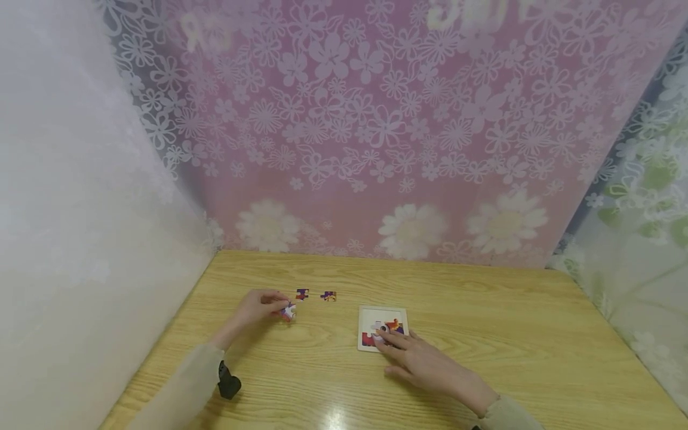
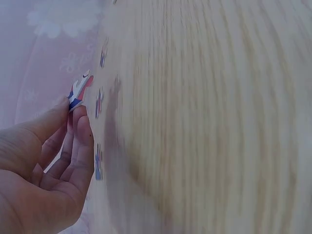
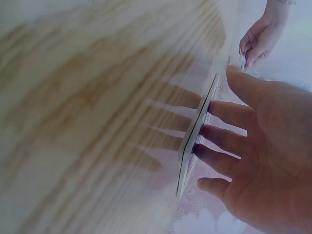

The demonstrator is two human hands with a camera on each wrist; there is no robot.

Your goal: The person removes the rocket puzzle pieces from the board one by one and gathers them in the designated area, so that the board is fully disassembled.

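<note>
My left hand (image 1: 260, 306) pinches a jigsaw puzzle piece (image 2: 80, 91) between thumb and fingertips, tilted up off the table. The piece shows white, blue and red. Fingertips of my right hand (image 1: 430, 363) touch a square, pale-framed puzzle tray (image 1: 383, 307), with the fingers fairly straight and spread. Inside the tray lie joined pieces (image 1: 368, 339) in red, white and orange, partly covered by those fingers. The upper left of the tray shows its bare pale base. Seen from the right wrist, the tray (image 3: 199, 129) appears edge-on under the fingertips.
Two loose puzzle pieces, one (image 1: 303, 294) just beyond my left hand and another (image 1: 329, 295) to its right, lie on the wooden table (image 1: 484, 310). A flowered pink curtain (image 1: 344, 137) hangs along the back edge. Pale walls of cloth flank both sides.
</note>
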